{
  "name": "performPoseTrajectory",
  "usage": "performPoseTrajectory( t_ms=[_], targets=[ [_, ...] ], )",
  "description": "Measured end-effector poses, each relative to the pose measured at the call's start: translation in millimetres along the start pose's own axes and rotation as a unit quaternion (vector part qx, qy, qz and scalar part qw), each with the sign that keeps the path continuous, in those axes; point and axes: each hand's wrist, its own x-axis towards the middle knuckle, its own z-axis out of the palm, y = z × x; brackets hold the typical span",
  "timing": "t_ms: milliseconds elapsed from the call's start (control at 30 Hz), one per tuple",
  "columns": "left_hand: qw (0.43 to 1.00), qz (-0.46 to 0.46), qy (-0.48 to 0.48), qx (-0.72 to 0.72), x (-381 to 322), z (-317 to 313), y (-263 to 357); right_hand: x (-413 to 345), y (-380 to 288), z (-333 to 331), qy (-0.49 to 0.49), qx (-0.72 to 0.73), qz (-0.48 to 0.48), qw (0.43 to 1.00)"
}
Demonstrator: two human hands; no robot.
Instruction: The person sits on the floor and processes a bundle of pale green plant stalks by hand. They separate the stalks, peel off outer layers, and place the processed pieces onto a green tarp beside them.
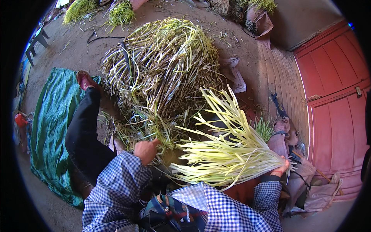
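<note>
A fan-shaped bunch of pale yellow leafy stalks (226, 156), which look like blanched chives, is gripped at its white root ends by my right hand (280, 168). Its leaf tips spread leftward and upward over my lap. My left hand (145, 151) is curled in front of me, one finger reaching toward the loose green and yellow trimmings (150, 124). Whether anything thin sits in its fingers cannot be made out. Just beyond rises a large heap of stalks (165, 63), brownish at the stems and yellow-green on top, with a dark strap (126, 58) across its left side.
A green woven plastic sheet (50, 121) lies left of my leg. Pinkish sacks (298, 171) and a small green bunch (263, 129) are at the right, before a red door (333, 116). More bunches (121, 13) lie at the back; a stool (37, 42) stands far left.
</note>
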Motion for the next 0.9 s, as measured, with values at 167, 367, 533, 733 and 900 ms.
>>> performPoseTrajectory(
  t_ms=[167, 367, 533, 733, 900],
  targets=[
    [0.937, 0.23, 0.236, -0.12, -23, -36, 17, -1, -8, 6, 0.013, -0.003, -0.015, 1.0],
    [0.916, 0.337, 0.153, -0.153, -22, -53, 64, -1, -9, 13, -0.009, 0.002, -0.012, 1.0],
    [0.934, 0.329, 0.097, -0.099, -9, -27, 77, -8, -8, 11, -0.007, 0.001, 0.005, 1.0],
    [0.963, 0.235, 0.117, -0.063, 44, 23, 65, -18, -6, 14, -0.046, 0.0, 0.009, 0.999],
    [0.989, 0.037, 0.062, -0.132, 60, 26, -10, -8, -7, 7, 0.032, 0.012, -0.013, 0.999]
  ],
)
